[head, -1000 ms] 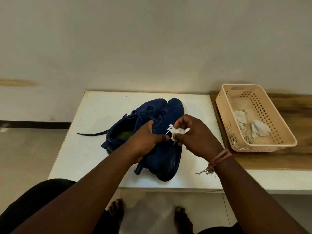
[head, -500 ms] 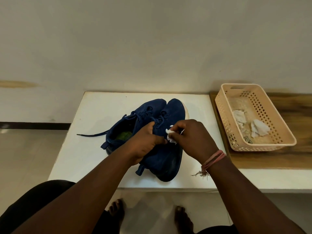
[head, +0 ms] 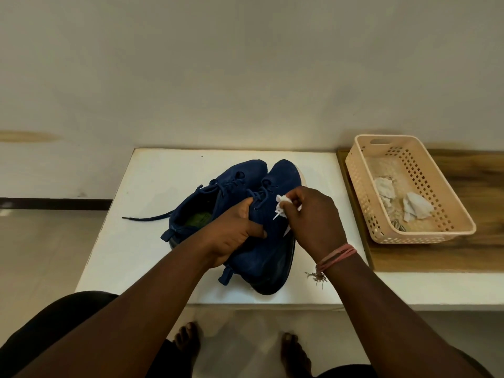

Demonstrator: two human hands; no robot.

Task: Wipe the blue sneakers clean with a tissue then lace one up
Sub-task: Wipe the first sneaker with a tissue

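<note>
Blue sneakers lie side by side on the white table [head: 152, 241]. The left hand [head: 231, 236] grips the near sneaker [head: 261, 252] at its opening, tilting it up. The right hand [head: 313, 222] pinches a crumpled tissue [head: 281, 205] against that sneaker's side near the eyelets. The far sneaker [head: 218, 197] trails a loose lace [head: 147, 218]. Used tissues lie in the basket [head: 425, 236] to the right.

Two sneakers [head: 240, 214] lay side by side on the table [head: 136, 241] at frame centre, with one lace [head: 147, 218] trailing left. A basket [head: 420, 233] sat on a board [head: 436, 255] at right, crumpled tissues [head: 416, 210] inside it. Bare feet [head: 188, 341] stood below the table's near edge.
</note>
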